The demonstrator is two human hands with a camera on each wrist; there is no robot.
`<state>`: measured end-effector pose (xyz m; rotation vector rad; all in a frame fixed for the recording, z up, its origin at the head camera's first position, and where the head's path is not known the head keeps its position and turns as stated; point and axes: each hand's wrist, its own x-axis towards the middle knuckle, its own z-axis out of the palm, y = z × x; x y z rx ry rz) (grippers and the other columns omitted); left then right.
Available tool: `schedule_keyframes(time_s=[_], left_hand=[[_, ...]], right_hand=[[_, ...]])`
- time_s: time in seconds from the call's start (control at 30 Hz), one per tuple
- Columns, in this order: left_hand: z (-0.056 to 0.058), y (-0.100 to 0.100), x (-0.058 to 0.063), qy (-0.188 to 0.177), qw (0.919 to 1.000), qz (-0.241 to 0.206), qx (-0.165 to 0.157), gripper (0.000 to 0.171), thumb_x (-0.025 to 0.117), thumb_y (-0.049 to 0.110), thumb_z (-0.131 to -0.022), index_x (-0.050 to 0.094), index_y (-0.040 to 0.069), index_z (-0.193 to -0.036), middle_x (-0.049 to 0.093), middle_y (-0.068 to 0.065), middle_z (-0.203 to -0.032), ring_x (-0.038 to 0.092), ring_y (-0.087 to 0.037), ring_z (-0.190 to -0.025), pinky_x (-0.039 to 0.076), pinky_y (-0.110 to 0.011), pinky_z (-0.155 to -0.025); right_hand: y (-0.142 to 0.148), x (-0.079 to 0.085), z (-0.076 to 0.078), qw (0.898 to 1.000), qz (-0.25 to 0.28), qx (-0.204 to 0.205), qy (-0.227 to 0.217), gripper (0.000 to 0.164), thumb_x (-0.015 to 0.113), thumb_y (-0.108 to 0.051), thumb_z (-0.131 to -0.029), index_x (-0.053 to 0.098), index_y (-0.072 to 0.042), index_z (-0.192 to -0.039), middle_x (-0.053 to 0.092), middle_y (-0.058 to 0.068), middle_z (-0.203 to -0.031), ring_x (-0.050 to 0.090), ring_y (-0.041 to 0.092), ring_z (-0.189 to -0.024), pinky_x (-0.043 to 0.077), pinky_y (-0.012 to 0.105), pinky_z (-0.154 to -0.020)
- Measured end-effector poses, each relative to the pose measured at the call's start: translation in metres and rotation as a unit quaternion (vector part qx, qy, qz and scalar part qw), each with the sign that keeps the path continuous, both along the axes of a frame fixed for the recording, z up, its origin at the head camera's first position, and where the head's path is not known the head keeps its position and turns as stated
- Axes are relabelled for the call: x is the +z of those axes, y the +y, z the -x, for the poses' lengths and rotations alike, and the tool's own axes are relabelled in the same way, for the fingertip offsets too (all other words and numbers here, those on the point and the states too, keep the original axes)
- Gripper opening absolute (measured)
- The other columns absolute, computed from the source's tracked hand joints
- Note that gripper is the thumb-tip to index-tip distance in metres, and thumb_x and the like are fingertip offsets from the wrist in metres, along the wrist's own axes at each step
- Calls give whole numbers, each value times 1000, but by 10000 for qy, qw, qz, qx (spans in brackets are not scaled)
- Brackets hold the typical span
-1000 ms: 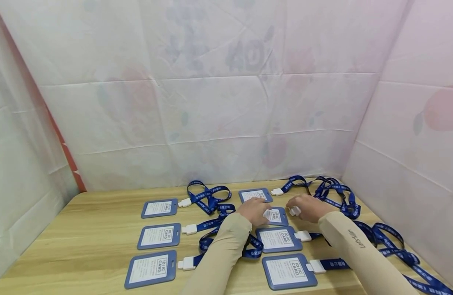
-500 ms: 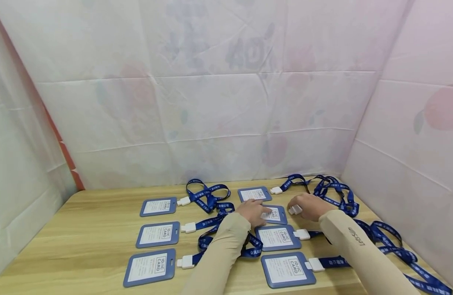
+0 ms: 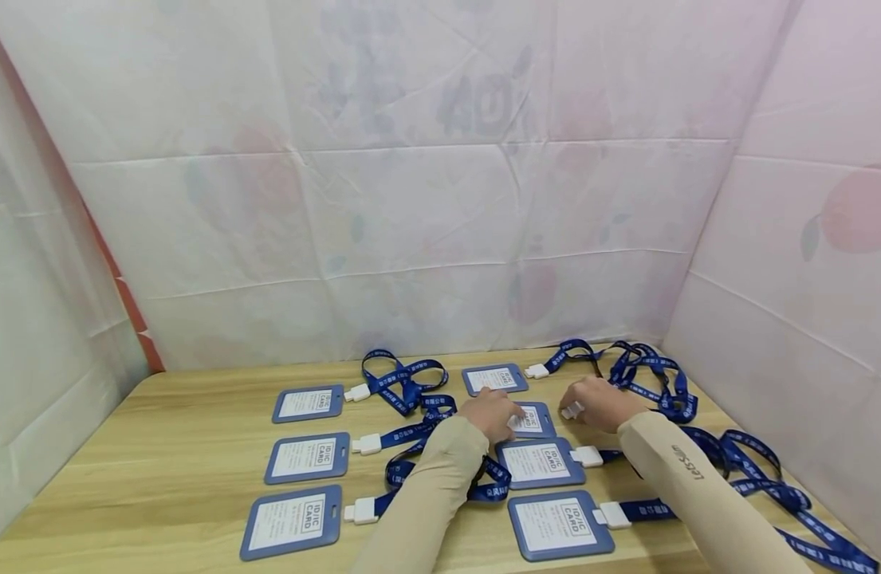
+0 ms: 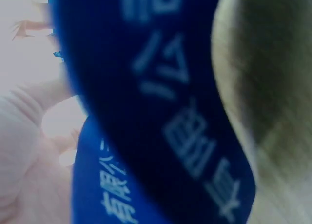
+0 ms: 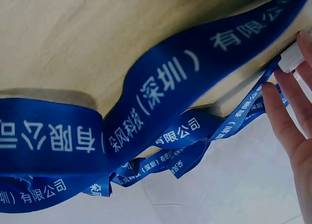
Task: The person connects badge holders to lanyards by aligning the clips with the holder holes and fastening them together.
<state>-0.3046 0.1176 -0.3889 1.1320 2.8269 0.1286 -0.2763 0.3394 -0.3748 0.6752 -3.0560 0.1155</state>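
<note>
Badge holder [image 3: 536, 419]: flat on desk [image 3: 189, 470], right column, second from far, long axis left–right. Left hand [image 3: 489, 413] touches its left end; gripping or pressing, can't tell. Right hand [image 3: 596, 403] pinches white clip [image 3: 572, 410], just right of holder, apart.

Free tabletop [image 3: 160, 446] left of the badges [image 3: 300, 460], lanyards [image 3: 646, 510] at right.
</note>
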Motion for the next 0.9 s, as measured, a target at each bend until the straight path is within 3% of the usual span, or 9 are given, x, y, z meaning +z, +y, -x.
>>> schedule_keyframes(time_s=[0.13,0.4,0.6,0.9], left_hand=[[-1,-1,-1,10,10000,3,-4,35,77,26,-92,74,28,-126,64,5,-129,55,-18,-116,52,-34,-92],[0,-3,-2,-31,9997,-206,-108,32,80,24,-90,77,24,-121,66,7,-125,57,-16,-112,50,-31,-93],[-1,-4,-2,146,9994,-275,-128,27,82,25,-88,78,21,-114,67,5,-123,59,-17,-112,49,-31,-96],[0,-7,-3,70,9996,-228,-152,28,79,19,-91,77,20,-118,66,1,-125,60,-21,-115,51,-32,-95]], right_hand=[[-2,0,-1,9996,-10,218,181,27,79,15,-74,80,-5,-91,75,8,-93,70,29,-89,59,42,-78],[-6,2,-2,9995,125,179,236,22,79,11,-77,80,-4,-93,75,8,-94,71,28,-89,59,41,-77],[-9,4,-3,9987,192,238,411,18,79,7,-79,79,-2,-95,76,8,-93,72,27,-87,59,38,-76],[-10,3,-4,9985,289,218,408,16,81,6,-79,80,-1,-94,76,11,-92,73,27,-86,60,36,-74]])
